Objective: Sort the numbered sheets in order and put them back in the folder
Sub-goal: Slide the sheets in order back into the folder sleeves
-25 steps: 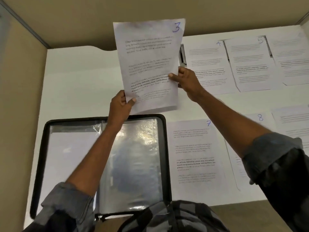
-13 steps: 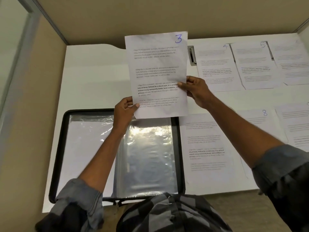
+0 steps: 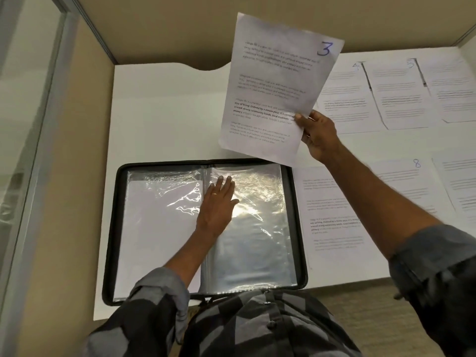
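A black zip folder (image 3: 114,228) lies open on the white desk, its clear plastic sleeves shining. My left hand (image 3: 217,203) rests flat with straight fingers on the right-hand sleeve (image 3: 257,240) near the spine. The left-hand sleeve (image 3: 154,228) has a white sheet inside. My right hand (image 3: 318,136) pinches the right edge of the sheet numbered 3 (image 3: 273,86) and holds it in the air above the folder's top right corner, tilted to the right.
More printed sheets lie on the desk (image 3: 164,112) to the right: sheet 4 (image 3: 345,104), sheet 5 (image 3: 396,94), sheet 8 (image 3: 412,181), and an unnumbered-looking one (image 3: 332,215) beside the folder. Beige partition walls close the desk at back and left.
My left hand let go of sheet 3 and dropped onto the folder's right sleeve. The sheet, now held only by my right hand, has tilted and swung to the right.
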`<state>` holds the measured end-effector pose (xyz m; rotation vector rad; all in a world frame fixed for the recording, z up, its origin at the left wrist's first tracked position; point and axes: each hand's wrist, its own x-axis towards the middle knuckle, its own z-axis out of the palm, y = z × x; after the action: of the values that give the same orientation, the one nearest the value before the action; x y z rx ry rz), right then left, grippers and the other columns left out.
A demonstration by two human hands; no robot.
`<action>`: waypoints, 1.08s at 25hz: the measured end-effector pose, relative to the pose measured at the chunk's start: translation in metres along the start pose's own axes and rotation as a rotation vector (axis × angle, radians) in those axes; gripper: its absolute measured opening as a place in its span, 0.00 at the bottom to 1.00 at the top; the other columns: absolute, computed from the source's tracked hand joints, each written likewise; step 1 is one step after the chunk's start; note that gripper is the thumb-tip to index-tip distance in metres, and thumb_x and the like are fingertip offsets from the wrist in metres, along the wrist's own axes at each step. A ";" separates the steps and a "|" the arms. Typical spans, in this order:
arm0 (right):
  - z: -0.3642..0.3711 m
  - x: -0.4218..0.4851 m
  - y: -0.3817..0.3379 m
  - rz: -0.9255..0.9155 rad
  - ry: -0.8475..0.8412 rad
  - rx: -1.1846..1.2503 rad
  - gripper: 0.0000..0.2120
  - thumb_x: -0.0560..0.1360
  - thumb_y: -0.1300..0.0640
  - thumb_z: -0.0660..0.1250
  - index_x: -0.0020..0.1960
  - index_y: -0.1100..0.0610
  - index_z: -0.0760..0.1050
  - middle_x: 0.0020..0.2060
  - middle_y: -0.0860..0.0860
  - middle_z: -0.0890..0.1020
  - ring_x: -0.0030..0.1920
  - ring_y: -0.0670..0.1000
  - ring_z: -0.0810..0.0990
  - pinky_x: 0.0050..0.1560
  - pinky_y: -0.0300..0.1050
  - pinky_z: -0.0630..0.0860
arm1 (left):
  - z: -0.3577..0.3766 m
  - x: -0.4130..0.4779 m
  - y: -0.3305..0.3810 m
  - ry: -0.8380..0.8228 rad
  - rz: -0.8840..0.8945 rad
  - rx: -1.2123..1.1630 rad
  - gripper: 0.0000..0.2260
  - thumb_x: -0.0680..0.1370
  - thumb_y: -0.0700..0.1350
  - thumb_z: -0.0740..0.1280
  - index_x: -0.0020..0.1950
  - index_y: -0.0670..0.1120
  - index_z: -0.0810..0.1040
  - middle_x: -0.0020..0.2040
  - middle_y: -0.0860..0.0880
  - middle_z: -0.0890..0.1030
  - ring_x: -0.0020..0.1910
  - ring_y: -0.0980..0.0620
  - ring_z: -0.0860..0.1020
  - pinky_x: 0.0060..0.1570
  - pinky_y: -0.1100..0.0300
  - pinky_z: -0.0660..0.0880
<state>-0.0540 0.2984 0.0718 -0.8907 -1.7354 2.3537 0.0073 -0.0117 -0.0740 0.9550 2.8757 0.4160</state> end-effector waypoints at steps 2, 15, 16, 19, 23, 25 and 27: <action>0.009 0.000 0.003 0.012 0.011 0.018 0.10 0.79 0.65 0.69 0.59 0.58 0.79 0.45 0.49 0.88 0.46 0.48 0.86 0.46 0.43 0.82 | -0.002 0.004 -0.003 0.084 0.005 -0.088 0.16 0.81 0.46 0.68 0.65 0.41 0.81 0.69 0.43 0.79 0.71 0.41 0.75 0.70 0.43 0.72; 0.066 0.015 0.027 0.065 0.013 0.098 0.16 0.80 0.65 0.68 0.68 0.62 0.76 0.59 0.57 0.83 0.56 0.54 0.83 0.61 0.53 0.81 | -0.058 0.055 -0.025 -0.240 0.027 -0.362 0.28 0.72 0.63 0.74 0.68 0.53 0.75 0.59 0.58 0.81 0.60 0.57 0.77 0.65 0.49 0.63; 0.067 0.016 0.027 0.065 0.012 0.103 0.16 0.80 0.65 0.68 0.67 0.62 0.76 0.59 0.57 0.83 0.56 0.54 0.83 0.61 0.53 0.81 | -0.062 0.059 -0.022 -0.258 -0.038 -0.389 0.32 0.72 0.68 0.72 0.71 0.54 0.73 0.59 0.59 0.81 0.58 0.60 0.76 0.64 0.51 0.61; 0.069 0.022 0.030 0.064 0.009 0.124 0.14 0.79 0.65 0.69 0.64 0.60 0.78 0.56 0.55 0.84 0.55 0.54 0.84 0.57 0.51 0.83 | -0.066 0.074 -0.021 -0.216 -0.171 -0.470 0.26 0.74 0.70 0.68 0.66 0.57 0.79 0.51 0.60 0.83 0.53 0.59 0.78 0.59 0.53 0.61; 0.069 0.028 0.032 0.050 0.003 0.129 0.11 0.79 0.65 0.69 0.61 0.58 0.78 0.56 0.54 0.85 0.55 0.53 0.84 0.55 0.49 0.83 | -0.065 0.082 -0.020 -0.136 -0.099 -0.428 0.12 0.73 0.64 0.73 0.48 0.58 0.85 0.43 0.60 0.83 0.50 0.55 0.77 0.58 0.50 0.66; 0.069 0.031 0.033 0.040 0.003 0.134 0.12 0.79 0.65 0.69 0.62 0.58 0.78 0.57 0.54 0.84 0.55 0.53 0.84 0.55 0.49 0.83 | -0.066 0.084 -0.015 -0.101 -0.089 -0.475 0.13 0.70 0.64 0.76 0.44 0.56 0.84 0.40 0.60 0.83 0.48 0.56 0.77 0.55 0.51 0.72; 0.069 0.034 0.035 0.042 0.007 0.131 0.13 0.80 0.65 0.69 0.63 0.59 0.77 0.57 0.55 0.84 0.55 0.53 0.84 0.54 0.49 0.83 | -0.068 0.085 -0.009 -0.107 -0.064 -0.529 0.12 0.70 0.61 0.77 0.44 0.54 0.84 0.40 0.58 0.82 0.46 0.57 0.78 0.49 0.54 0.75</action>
<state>-0.1070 0.2407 0.0395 -0.9215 -1.5532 2.4546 -0.0771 0.0166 -0.0106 0.7565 2.4851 1.0161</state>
